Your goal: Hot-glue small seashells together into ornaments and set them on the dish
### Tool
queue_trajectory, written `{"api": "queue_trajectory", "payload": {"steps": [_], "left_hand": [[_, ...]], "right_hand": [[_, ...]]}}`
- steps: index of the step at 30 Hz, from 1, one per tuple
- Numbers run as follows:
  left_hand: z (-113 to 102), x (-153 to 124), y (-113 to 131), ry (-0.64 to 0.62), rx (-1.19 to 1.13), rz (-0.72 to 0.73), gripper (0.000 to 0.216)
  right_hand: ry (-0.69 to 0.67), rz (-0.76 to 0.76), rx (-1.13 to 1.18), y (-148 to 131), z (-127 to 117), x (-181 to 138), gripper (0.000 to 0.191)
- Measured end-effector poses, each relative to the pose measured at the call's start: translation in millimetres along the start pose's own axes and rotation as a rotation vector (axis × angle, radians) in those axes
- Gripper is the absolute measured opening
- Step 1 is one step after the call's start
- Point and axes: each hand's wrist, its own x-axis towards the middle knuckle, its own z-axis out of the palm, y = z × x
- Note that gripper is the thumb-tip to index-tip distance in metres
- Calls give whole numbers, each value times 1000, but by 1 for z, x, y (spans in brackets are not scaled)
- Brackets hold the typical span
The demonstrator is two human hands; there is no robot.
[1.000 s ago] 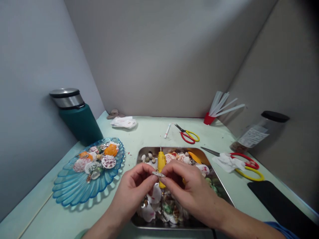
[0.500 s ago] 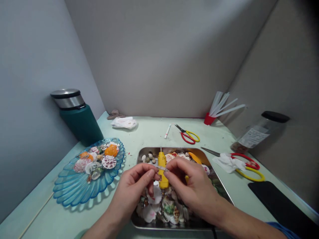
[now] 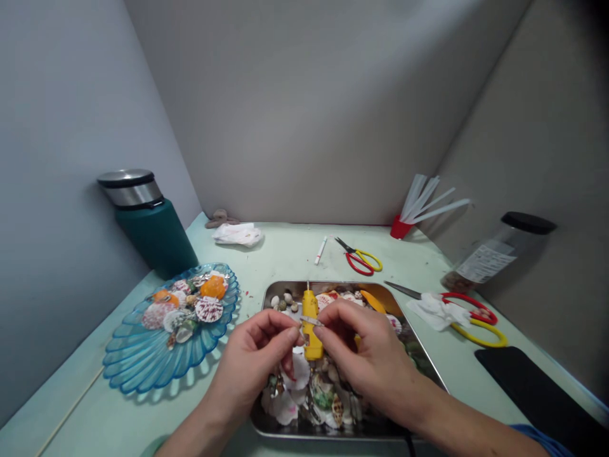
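My right hand [image 3: 364, 352] pinches a small, thin, pale piece [image 3: 311, 321], probably a bit of shell, between thumb and forefinger. Close to its other end, my left hand [image 3: 264, 352] has thumb and forefinger pressed together; whatever is between them is too small to make out. Both hands are held over a metal tray [image 3: 333, 437] filled with seashells [image 3: 285, 406]. Behind the pale piece lies a yellow glue gun [image 3: 310, 304], its metal tip toward the back and its body partly covered by my right hand.
A blue shell-shaped dish [image 3: 137, 362] with several shells stands left, before a green bottle [image 3: 155, 238]. Small scissors [image 3: 359, 257] and a marker [image 3: 320, 251] lie behind the tray. At right are large scissors [image 3: 476, 308], tissue [image 3: 438, 311], a jar [image 3: 490, 254] and a red cup [image 3: 400, 227] of translucent sticks.
My left fingertips have shifted very slightly against the pale piece. My right hand keeps its pinch, and the other things stay in place.
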Motion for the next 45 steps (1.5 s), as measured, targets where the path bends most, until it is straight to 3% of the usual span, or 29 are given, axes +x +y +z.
{"api": "queue_trajectory", "payload": {"steps": [17,45], "left_hand": [[-2,1,-4,-118,-25,-21,16],[-1,1,-2,-60,-32,-41,16]], "right_hand": [[17,-14,19,0,1,0,8],[18,-17,0,0,1,0,7]]}}
